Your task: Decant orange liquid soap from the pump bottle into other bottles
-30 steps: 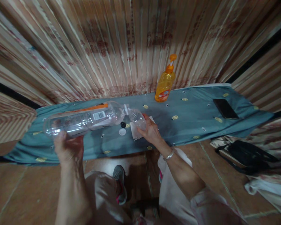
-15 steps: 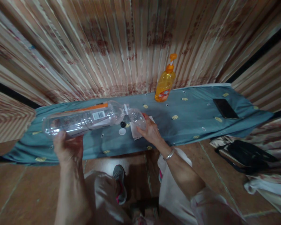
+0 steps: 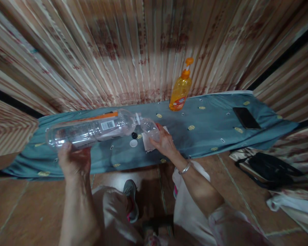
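My left hand [image 3: 75, 160] is closed round the lower part of a large clear plastic bottle [image 3: 92, 131], tipped almost level with its mouth to the right. The bottle carries a label with a barcode and an orange strip. My right hand [image 3: 164, 140] grips a small clear plastic bottle [image 3: 149, 128], held at a tilt with its opening at the large bottle's mouth. Under it lies a folded pale cloth [image 3: 147, 143], partly hidden. A black cap [image 3: 134, 135] and a white cap [image 3: 133, 143] lie on the table below the bottle necks.
A pump bottle of yellow liquid [image 3: 180, 92] stands at the back of the cloth-covered table [image 3: 205, 126]. A black phone [image 3: 246, 118] lies at the right. A black bag [image 3: 269, 167] is beyond the front right edge. Pleated curtains [image 3: 118, 51] hang behind.
Hardly anything differs. Both hands hold the two bottles mouth to mouth as before; the whole view has shifted very slightly.
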